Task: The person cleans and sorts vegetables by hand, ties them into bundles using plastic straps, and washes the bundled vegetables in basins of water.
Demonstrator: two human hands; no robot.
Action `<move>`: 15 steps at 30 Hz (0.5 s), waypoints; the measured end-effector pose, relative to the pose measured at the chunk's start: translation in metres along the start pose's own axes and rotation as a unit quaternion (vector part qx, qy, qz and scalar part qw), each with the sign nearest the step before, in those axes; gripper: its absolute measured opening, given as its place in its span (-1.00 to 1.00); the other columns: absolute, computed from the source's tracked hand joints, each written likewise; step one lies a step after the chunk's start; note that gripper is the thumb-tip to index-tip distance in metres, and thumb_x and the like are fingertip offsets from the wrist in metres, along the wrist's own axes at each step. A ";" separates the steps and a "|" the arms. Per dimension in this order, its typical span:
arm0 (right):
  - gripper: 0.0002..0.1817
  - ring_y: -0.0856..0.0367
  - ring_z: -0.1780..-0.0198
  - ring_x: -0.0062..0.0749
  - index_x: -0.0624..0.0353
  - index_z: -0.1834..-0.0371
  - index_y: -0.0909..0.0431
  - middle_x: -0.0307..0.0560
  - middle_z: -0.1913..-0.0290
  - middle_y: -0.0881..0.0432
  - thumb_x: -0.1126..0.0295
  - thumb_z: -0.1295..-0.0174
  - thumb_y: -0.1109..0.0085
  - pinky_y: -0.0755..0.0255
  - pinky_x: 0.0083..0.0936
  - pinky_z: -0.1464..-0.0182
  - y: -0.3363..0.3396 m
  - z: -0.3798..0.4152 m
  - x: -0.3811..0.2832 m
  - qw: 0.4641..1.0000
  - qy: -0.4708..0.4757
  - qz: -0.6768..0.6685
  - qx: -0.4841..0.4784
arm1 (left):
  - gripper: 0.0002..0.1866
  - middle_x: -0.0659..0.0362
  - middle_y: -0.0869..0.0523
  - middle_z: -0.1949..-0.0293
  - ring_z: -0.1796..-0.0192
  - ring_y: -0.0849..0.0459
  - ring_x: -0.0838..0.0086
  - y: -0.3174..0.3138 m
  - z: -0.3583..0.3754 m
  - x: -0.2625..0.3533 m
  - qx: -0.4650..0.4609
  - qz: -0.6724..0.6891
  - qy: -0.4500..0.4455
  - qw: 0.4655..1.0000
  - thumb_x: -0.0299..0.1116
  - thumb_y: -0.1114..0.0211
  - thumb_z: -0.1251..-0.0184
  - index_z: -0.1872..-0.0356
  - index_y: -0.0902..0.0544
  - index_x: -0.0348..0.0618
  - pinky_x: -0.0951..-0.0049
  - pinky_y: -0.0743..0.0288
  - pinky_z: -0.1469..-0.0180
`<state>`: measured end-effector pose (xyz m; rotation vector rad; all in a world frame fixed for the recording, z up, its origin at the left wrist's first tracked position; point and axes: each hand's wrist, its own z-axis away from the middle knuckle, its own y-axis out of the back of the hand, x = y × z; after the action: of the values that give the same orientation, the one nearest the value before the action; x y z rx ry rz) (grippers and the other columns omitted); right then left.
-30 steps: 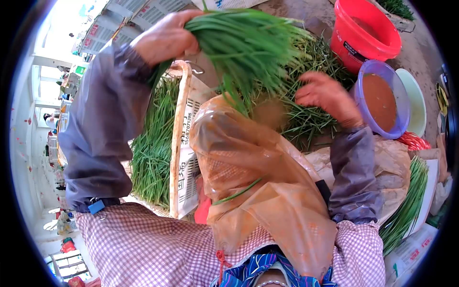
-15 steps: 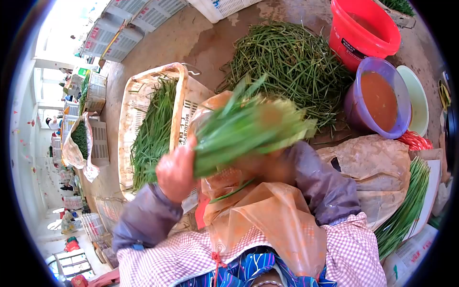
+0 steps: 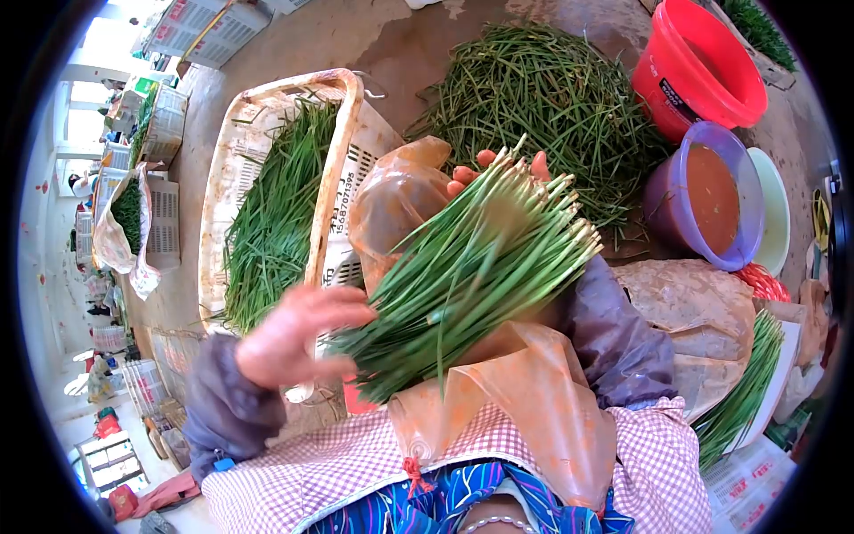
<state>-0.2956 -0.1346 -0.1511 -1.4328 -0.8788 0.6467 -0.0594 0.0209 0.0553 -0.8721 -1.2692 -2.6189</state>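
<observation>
A thick bunch of garlic chives (image 3: 471, 267), long green leaves with pale stem ends, lies slanted across my lap above an orange-stained plastic apron (image 3: 516, 383). My right hand (image 3: 467, 176) supports the bunch from beneath near the pale ends; only some fingertips show past the stems, the rest being hidden. Beside the leafy end, my left hand (image 3: 298, 336) is slightly blurred, its fingers apart and holding nothing. Just beyond it, a dirty white plastic crate (image 3: 334, 178) contains more green leaves (image 3: 285, 214).
A large heap of loose leaves (image 3: 534, 98) covers the floor ahead. To the right stand a red bucket (image 3: 689, 71), a purple bucket with brown water (image 3: 672, 191) and a pale green basin (image 3: 774, 214). More long stems (image 3: 743, 392) lie at lower right.
My left hand has released the bunch and moved left and slightly down. The bunch has turned so its pale ends point up and right. The view has shifted a little.
</observation>
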 end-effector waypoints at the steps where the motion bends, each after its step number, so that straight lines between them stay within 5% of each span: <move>1: -0.22 -0.35 -0.33 0.11 0.12 -0.32 -0.34 0.23 -0.28 -0.41 -0.33 -0.32 0.23 -0.25 0.13 -0.35 -0.002 0.001 -0.001 1.000 -0.005 0.004 0.005 | -0.47 -0.03 -0.55 -0.09 -0.12 -0.55 0.20 0.010 0.001 -0.015 0.095 0.046 0.009 0.994 -0.43 -0.42 -0.02 -0.11 -0.54 -0.21 0.21 -0.36 -0.20; 4: -0.22 -0.38 -0.31 0.16 0.20 -0.24 -0.41 0.28 -0.22 -0.47 -0.30 -0.35 0.27 -0.29 0.14 -0.32 -0.008 0.003 0.001 1.000 -0.005 0.012 -0.011 | -0.63 0.07 -0.65 0.06 0.05 -0.65 0.34 0.031 -0.019 -0.028 0.342 0.138 0.009 0.930 -0.66 -0.28 -0.10 0.00 -0.56 -0.30 0.42 -0.49 -0.04; 7: -0.20 -0.34 -0.34 0.18 0.28 -0.24 -0.40 0.34 -0.24 -0.44 -0.28 -0.37 0.33 -0.27 0.15 -0.33 -0.008 0.004 -0.001 0.997 -0.015 0.002 -0.073 | -0.61 0.09 -0.62 0.02 0.01 -0.63 0.39 0.034 -0.073 0.004 0.462 0.085 -0.094 0.878 -0.57 -0.34 -0.11 -0.03 -0.55 -0.30 0.40 -0.48 -0.06; 9: -0.19 -0.35 -0.33 0.18 0.27 -0.25 -0.39 0.34 -0.23 -0.44 -0.29 -0.37 0.34 -0.27 0.14 -0.33 -0.013 0.007 0.000 0.997 -0.013 0.008 -0.071 | -0.21 0.06 -0.53 -0.12 -0.15 -0.52 0.38 0.040 -0.108 0.002 0.332 0.113 -0.170 0.921 -0.34 -0.51 -0.06 -0.34 -0.31 -0.19 0.30 -0.43 -0.16; 10: -0.19 -0.37 -0.32 0.17 0.27 -0.24 -0.39 0.33 -0.23 -0.45 -0.29 -0.37 0.34 -0.28 0.12 -0.33 -0.017 0.009 0.000 0.998 -0.014 0.012 -0.061 | 0.01 0.02 -0.37 -0.29 -0.28 -0.42 0.31 0.022 -0.125 -0.003 0.225 0.341 -0.132 0.903 -0.28 -0.54 -0.05 -0.47 -0.06 -0.12 0.23 -0.35 -0.28; 11: -0.20 -0.40 -0.30 0.15 0.27 -0.24 -0.39 0.32 -0.22 -0.46 -0.29 -0.37 0.34 -0.30 0.09 -0.33 -0.015 0.010 0.000 0.998 -0.008 0.037 -0.054 | 0.12 0.00 -0.22 -0.38 -0.34 -0.35 0.28 -0.002 -0.142 -0.007 0.111 0.545 -0.112 0.823 -0.25 -0.55 -0.04 -0.50 0.09 -0.12 0.23 -0.23 -0.37; 15: -0.30 -0.49 -0.23 0.06 0.23 -0.24 -0.39 0.27 -0.17 -0.51 -0.20 -0.42 0.32 -0.41 -0.02 -0.27 -0.027 0.020 0.001 0.999 0.012 0.037 -0.013 | 0.15 0.08 -0.24 -0.37 -0.38 -0.28 0.30 -0.045 -0.165 0.000 0.053 0.552 -0.123 0.823 -0.21 -0.57 -0.01 -0.50 0.10 -0.16 0.26 -0.10 -0.43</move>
<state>-0.3147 -0.1246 -0.1259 -1.4979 -0.8218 0.6743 -0.1485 -0.0734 -0.0562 -1.3879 -0.5784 -1.5174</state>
